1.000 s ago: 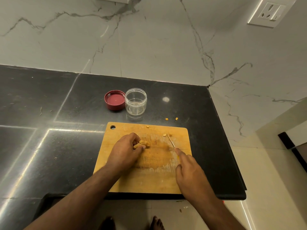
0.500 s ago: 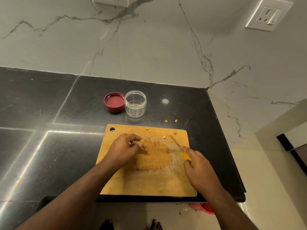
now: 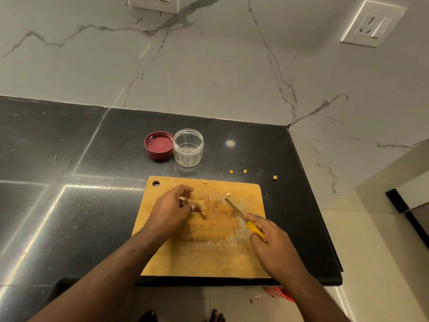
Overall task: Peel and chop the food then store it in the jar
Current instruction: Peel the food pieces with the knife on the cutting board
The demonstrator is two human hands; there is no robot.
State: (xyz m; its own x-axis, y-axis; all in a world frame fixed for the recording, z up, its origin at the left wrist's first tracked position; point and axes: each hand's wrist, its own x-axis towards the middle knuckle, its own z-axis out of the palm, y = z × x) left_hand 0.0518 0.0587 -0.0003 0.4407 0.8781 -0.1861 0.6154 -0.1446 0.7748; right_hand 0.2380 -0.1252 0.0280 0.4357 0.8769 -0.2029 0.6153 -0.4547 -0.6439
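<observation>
Two hands busy over a wooden cutting board (image 3: 197,256) on the black desk (image 3: 69,205).
Left hand (image 3: 170,211) pinning the peeled food (image 3: 201,206) to the board with curled fingers; right hand (image 3: 270,242) wrapped round a yellow-handled knife (image 3: 243,217), blade angled up-left. Beyond the board, clear jar (image 3: 188,147) standing open, touching its red lid (image 3: 159,145). Few chopped bits (image 3: 244,171) loose nearby.

The rectangular wooden cutting board (image 3: 204,252) looks matt and scratched; the black stone counter (image 3: 69,182) is glossy; the small round jar (image 3: 188,147) is clear plastic.
</observation>
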